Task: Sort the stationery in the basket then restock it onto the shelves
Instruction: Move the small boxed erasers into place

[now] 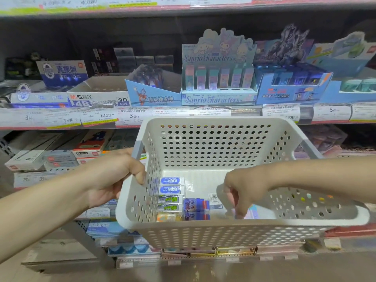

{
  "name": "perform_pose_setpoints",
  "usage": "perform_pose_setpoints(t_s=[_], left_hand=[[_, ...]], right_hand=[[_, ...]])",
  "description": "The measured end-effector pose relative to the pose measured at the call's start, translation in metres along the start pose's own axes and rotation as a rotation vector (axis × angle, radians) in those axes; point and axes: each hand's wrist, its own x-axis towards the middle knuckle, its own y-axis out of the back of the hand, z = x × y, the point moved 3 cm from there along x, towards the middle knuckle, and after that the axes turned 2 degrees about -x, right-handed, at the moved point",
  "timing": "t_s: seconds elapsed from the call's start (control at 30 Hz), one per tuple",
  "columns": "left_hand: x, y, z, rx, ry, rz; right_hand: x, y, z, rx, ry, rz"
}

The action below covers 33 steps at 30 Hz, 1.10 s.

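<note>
The left hand (114,178) is gripping the left rim of the white perforated basket (203,233), fingers curled over the edge and thumb outside, holding it up in front of the shelves (183,116). The right hand (242,190) is reaching down inside the basket, fingers bent toward the floor of it and seeming to pinch a pale pink and blue packet (251,213), though blur is making the exact grip hard to read. Just left of that hand, a small white barcode label (213,198) is lying on the basket floor. Further left, the erasers (172,197) are sitting in a neat column against the left wall: two blue-labelled ones at the top, two green-labelled ones below, an orange one nearest the front. Beside them, two blue-and-purple wrapped erasers (196,209) are lying side by side. Beyond the basket, the middle shelf is carrying display boxes: a 4B eraser box (97,98) at left, a Sanrio characters box (218,86) in the centre, a dark blue box (293,88) to its right, price tags running along the shelf edge.
</note>
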Motion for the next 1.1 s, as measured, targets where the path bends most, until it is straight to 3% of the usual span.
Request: perform_pose_setpoints(t_s=[0.07,0.13,0.33,0.43,0.5,0.6,1.1], left_hand=[[0.0,0.003,-0.001,0.002,-0.002,0.003],[0.001,0.004,-0.001,0.01,0.003,0.002],[0.003,0.009,-0.002,0.04,0.014,0.023],[0.005,0.009,-0.002,0.046,0.019,0.031],[0.006,0.008,-0.003,0.043,0.03,0.038],[0.009,0.011,-0.006,0.034,0.059,0.064],[0.012,0.01,-0.003,0.032,0.029,0.047]], right_hand=[[-0.006,0.008,0.0,0.23,0.003,-0.01],[-0.016,0.033,-0.004,0.374,0.068,0.112],[-0.07,0.128,-0.001,0.419,0.307,0.852],[-0.077,0.163,0.019,0.348,0.272,1.299],[-0.071,0.177,0.035,0.297,0.191,1.437],[-0.055,0.185,0.047,0.202,0.103,1.424],[-0.045,0.183,0.057,0.163,0.145,1.414]])
